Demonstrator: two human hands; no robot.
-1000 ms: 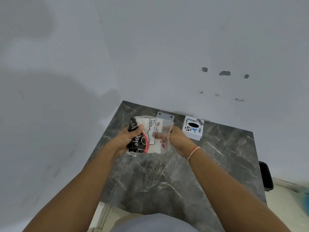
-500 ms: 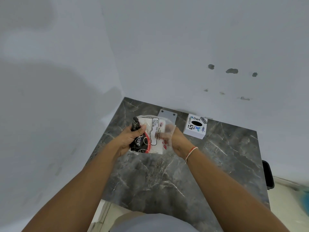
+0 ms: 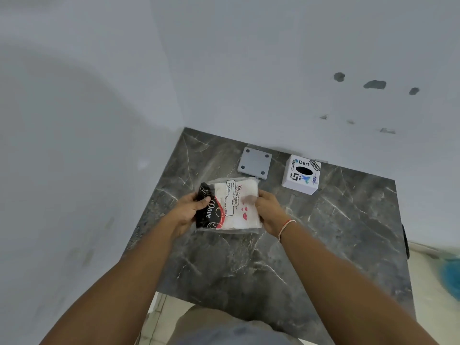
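Head view: the person holds one tissue pack (image 3: 231, 206) above the dark marble table (image 3: 249, 265), near the middle of its far half. The pack is a clear plastic wrap with a black and red printed band at its left end, and inside it there is a stack of white tissues.

The left hand (image 3: 189, 210) grips the black end: the thumb presses on top and the other fingers are curled below. The right hand (image 3: 270, 211) holds the right end. Its fingertips (image 3: 246, 199) show dimly through the clear film, close together; I cannot tell if they are inside the wrap or behind it. A thin thread (image 3: 286, 226) goes round the right wrist.

From the pack, one grey square plate (image 3: 254, 162) with four holes lies at 12 o'clock, near. One white cube box (image 3: 301, 174) with stickers stands at 2 o'clock, close to the wall. Its top has a black oval opening, and what is in it cannot be seen.
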